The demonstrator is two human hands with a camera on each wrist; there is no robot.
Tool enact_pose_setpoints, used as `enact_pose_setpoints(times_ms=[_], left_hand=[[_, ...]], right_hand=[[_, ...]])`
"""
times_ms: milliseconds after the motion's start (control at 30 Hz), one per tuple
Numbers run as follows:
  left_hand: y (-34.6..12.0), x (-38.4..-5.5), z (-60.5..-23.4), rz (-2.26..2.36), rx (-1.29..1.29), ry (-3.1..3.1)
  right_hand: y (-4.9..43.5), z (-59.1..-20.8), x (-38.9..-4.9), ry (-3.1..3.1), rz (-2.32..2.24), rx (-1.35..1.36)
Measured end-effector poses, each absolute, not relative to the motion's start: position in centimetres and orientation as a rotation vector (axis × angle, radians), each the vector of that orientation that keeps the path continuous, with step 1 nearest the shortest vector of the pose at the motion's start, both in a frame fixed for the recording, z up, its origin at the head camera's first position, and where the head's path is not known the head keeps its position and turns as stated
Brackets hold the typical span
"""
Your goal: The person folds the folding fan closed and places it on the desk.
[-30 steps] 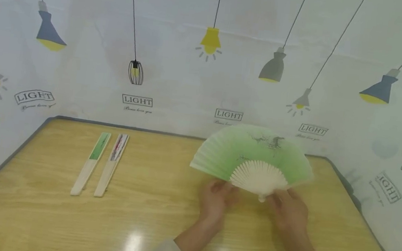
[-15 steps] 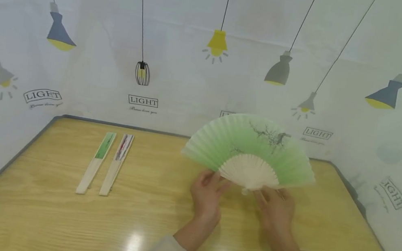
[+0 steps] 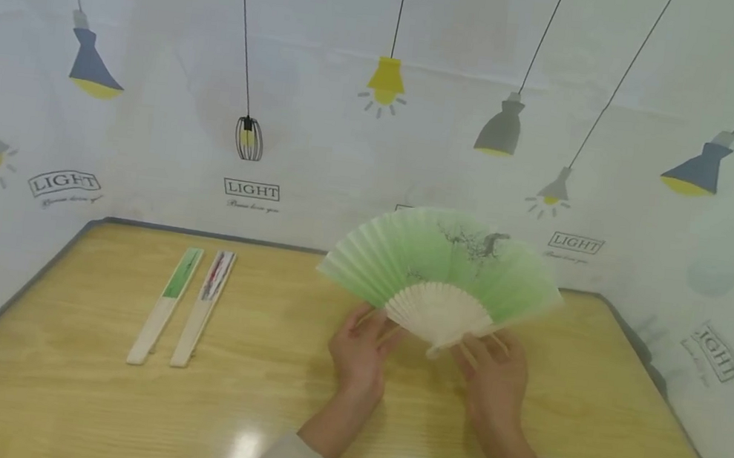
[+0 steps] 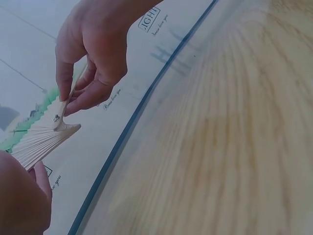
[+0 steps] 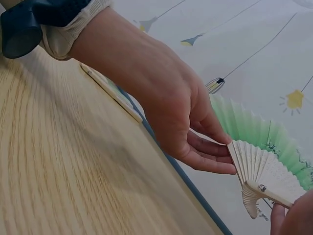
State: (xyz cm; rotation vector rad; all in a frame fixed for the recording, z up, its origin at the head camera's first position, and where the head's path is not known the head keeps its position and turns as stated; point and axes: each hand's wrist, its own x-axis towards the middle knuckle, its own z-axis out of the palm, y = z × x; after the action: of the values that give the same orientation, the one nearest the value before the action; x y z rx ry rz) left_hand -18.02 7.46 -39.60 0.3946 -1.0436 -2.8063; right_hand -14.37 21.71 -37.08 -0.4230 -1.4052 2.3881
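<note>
An open folding fan (image 3: 445,256), green with a dark branch print and pale wooden ribs, is held above the table in the head view. My left hand (image 3: 359,355) pinches its left outer rib between thumb and fingers, which shows closely in the right wrist view at the left hand (image 5: 168,103). On the other side, my right hand (image 3: 497,381) pinches the right outer rib near the pivot. The left wrist view shows this right hand (image 4: 95,54) with the fan's ribs (image 4: 44,139) fanned out below its fingertips.
Two folded fans lie side by side at the table's left: one with a green panel (image 3: 164,308), one with a white and red patterned panel (image 3: 202,312). The wooden table (image 3: 242,395) meets a white backdrop (image 3: 324,127) printed with lamps along its far edge.
Both hands have carried the open fan somewhat to the left and slightly up. Its spread looks about the same, and the two folded fans stay where they lay.
</note>
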Motion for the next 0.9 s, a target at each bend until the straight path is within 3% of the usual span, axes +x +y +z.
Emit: enact_pose_setpoints(times_ms=[200,900], left_hand=[[7.14,-18.20,-39.81,-2.817,0.392,-1.111],[6.79,-18.43,-39.37,-2.743,0.314,-1.367]], right_hand=[[21.61,-37.40,-14.86,-1.589,2.291,-0.535],[21.55,-37.79,-14.72,-1.750,2.274,-0.446]])
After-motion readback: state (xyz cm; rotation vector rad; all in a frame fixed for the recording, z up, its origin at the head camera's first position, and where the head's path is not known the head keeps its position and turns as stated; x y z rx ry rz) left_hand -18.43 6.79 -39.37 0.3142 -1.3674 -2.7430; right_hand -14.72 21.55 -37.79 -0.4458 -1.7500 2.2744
